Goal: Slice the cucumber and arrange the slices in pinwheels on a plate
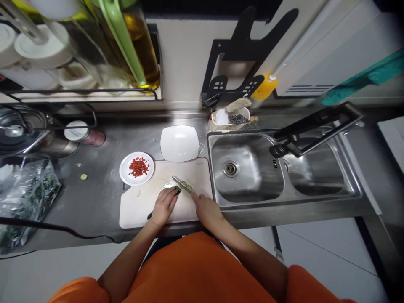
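1. My left hand [164, 206] is wrapped tight around the dark handle of a knife [178, 183], whose blade angles up and away across the cutting board [142, 210]. I hold it low and close so the edge sits right against what I am cutting.

2. My right hand [205, 208] rests on the board's right part, fingers stretched forward and pressed on a small green vegetable [187, 187]. It pins the piece rather than wraps it, so it cannot roll under the blade; the hand is not a fist, though how the thumb lies I cannot tell.

3. The green vegetable lies near the middle of the board, a little toward its far edge, touching the blade on one side and my fingertips on the other. Round slices seem to show at its cut end.

4. A small pale scrap [138, 192] lies on the board's left part, well clear of the knife.

5. Just past the board's far left corner sits a round white plate [124, 172] of chopped red pieces [139, 167], close enough to reach without stepping.

6. Beyond the board's far edge, just touching it, stands an empty square white plate [179, 143].

7. Right of the board, just beside it, is the double sink [217, 139], with a black tap [303, 134] swung across it.

8. Left of the board, a green bit [83, 176] lies on the steel counter [94, 198], and farther left a clear bag of leafy greens [25, 198].
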`<state>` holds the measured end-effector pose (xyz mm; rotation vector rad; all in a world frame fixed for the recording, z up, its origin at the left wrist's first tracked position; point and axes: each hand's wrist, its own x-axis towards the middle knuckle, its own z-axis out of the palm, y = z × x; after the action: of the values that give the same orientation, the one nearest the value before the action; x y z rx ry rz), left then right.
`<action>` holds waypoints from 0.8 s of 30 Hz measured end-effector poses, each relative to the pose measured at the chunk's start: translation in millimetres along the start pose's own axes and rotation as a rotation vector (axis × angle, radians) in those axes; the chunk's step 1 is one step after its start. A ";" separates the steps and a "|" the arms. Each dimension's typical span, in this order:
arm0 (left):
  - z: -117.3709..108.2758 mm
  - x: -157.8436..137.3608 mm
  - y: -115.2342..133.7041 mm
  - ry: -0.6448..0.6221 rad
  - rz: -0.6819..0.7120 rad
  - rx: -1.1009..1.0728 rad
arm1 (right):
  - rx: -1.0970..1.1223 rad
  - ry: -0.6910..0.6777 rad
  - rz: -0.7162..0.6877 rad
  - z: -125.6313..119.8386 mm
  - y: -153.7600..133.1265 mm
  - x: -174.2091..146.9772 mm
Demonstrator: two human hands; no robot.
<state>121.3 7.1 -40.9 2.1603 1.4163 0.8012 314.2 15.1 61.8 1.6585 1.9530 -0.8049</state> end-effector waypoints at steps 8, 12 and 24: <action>-2.1 1.3 1.8 -0.001 -0.012 0.022 | -0.034 0.068 -0.087 -1.4 -4.9 -9.3; -1.9 0.9 2.3 0.010 0.003 0.033 | -0.014 0.050 -0.102 -2.8 -6.6 -17.5; -2.2 1.2 1.4 0.007 0.004 0.015 | 0.001 -0.021 -0.042 -6.5 -17.3 -23.8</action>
<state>121.1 7.8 -38.1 2.1745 1.4255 0.8027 301.5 0.6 85.0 1.6082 1.9790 -0.8357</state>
